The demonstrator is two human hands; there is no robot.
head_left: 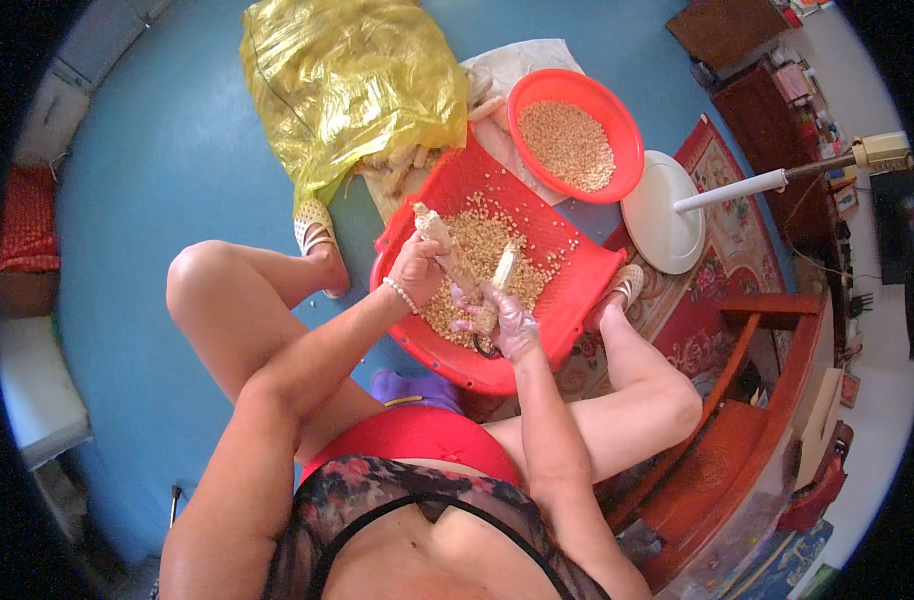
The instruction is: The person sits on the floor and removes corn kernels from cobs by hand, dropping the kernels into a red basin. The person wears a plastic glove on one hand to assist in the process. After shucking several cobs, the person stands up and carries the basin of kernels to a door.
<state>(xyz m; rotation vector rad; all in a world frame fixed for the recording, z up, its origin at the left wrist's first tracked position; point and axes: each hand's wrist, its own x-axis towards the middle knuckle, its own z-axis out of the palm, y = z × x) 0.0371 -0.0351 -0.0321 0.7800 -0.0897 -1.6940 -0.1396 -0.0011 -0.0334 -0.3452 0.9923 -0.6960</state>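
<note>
My left hand (pixel 419 264), bare with a beaded bracelet, grips a pale corn cob (pixel 443 244) over a red plastic basket (pixel 494 180). My right hand (pixel 511 319) wears a clear plastic glove and is closed around another cob (pixel 505 268), whose pale end sticks up past the fingers. The lower end of the left hand's cob reaches the gloved fingers. Loose corn kernels (pixel 468 232) cover much of the basket's bottom and are scattered up its sloping side. A dark curved piece lies partly hidden below my right hand.
A yellow plastic sack (pixel 352 82) with cobs at its mouth lies beyond the basket. A red basin (pixel 637 154) of kernels rests on white sheeting (pixel 550 56). To the right are a white round stand base (pixel 663 225), a patterned rug (pixel 734 217) and a wooden chair (pixel 772 307).
</note>
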